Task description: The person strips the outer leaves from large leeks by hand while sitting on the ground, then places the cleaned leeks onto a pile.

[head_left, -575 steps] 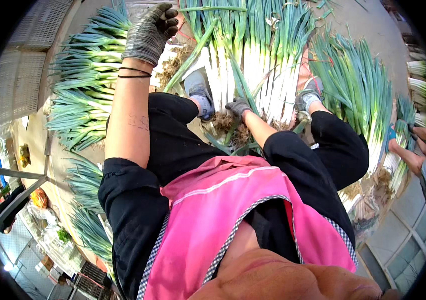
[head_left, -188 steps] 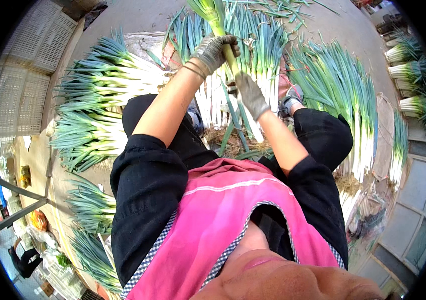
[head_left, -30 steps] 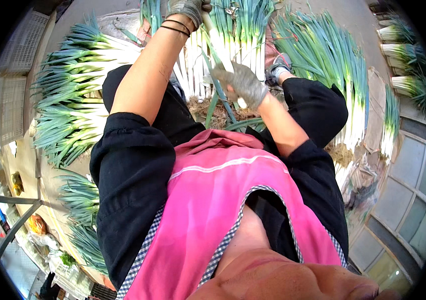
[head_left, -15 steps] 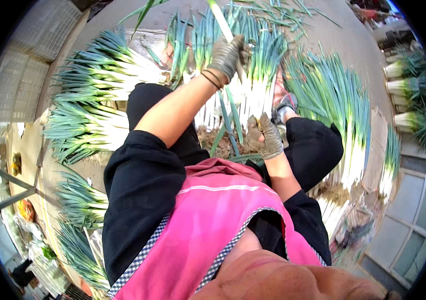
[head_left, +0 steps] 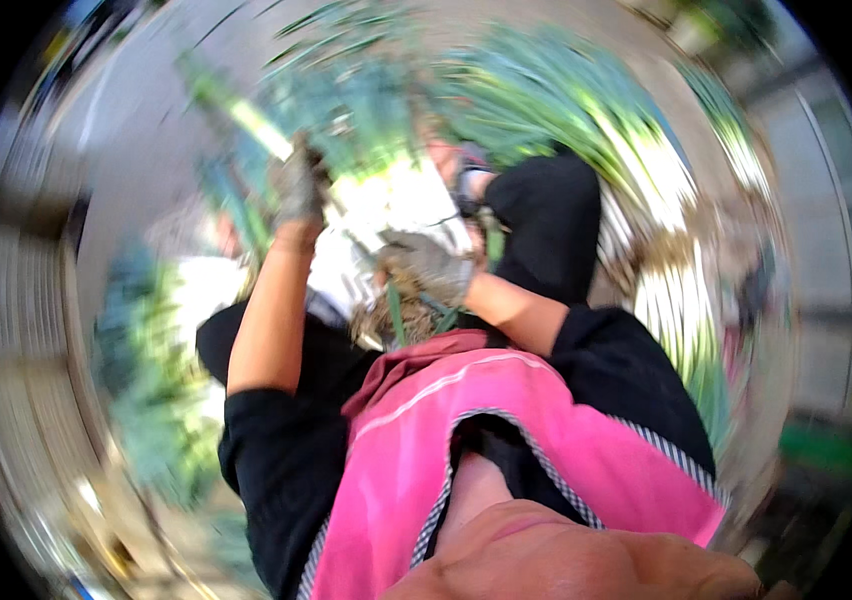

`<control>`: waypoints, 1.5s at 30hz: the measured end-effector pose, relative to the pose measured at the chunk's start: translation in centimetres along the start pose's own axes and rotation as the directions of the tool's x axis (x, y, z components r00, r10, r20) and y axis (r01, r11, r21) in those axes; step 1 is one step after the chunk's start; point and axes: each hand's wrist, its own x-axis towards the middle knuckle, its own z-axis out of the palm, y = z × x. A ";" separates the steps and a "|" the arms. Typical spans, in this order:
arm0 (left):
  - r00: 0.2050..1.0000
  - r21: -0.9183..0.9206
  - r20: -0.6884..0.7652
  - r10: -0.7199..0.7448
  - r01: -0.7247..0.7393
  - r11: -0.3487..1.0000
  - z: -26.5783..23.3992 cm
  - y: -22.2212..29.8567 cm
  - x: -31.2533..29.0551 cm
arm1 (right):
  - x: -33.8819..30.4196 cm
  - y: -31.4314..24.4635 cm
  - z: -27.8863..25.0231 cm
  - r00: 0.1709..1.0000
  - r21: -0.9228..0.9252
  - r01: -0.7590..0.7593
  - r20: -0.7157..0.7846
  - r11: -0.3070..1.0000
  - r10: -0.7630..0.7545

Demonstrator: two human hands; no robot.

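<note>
View: heavily blurred, so fine detail is lost; shapes and colours only.
Left hand [head_left: 298, 185]: gloved, raised at arm's length, clenched around a leek [head_left: 264, 130] at its pale stalk; the green end runs up and left from the fist.
Right hand [head_left: 429, 266]: gloved, held lower and closer to the body, fingers curled down onto the root ends [head_left: 396, 318] of a bunch in front of the knees; whether it grips them or only presses on them I cannot tell.
Leek: above the ground, tilted, held only by the left hand, well apart from the right hand.
Leek rows [head_left: 586, 130]: laid on the ground beyond the knees and along the right, white stalks toward the person, green tops fanning outward; another green heap [head_left: 151, 370] lies on the ground at the left.
Ground [head_left: 136, 150]: grey and bare at the upper left.
Person: crouched, black sleeves and trousers, pink apron [head_left: 506, 430] with a checked trim filling the lower middle; a shoe [head_left: 468, 178] shows just past the right hand.
</note>
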 end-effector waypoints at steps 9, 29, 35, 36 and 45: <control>0.614 0.225 0.790 0.015 -0.313 0.923 4.8 -0.9 -4.2 | -6.4 -9.0 -12.8 0.664 -0.928 0.257 -0.033 0.270 -0.747; 0.721 0.587 0.686 -0.102 -0.464 0.664 -3.6 3.1 0.3 | -5.4 -13.3 -27.5 0.730 -0.108 0.020 -0.678 0.994 -0.088; 0.855 0.437 0.513 0.077 -0.337 0.834 -6.4 4.5 0.8 | 7.4 -7.2 -13.0 0.989 -0.390 0.104 0.137 0.915 -0.054; 0.840 0.417 0.527 0.130 -0.389 0.822 -7.6 3.9 1.2 | 9.1 -4.6 -11.0 0.990 -0.344 -0.080 0.079 0.936 0.114; 0.977 0.416 0.190 0.097 -0.169 0.893 -13.5 7.3 -2.0 | 13.2 25.7 -1.4 0.715 -0.828 0.449 0.559 0.337 0.421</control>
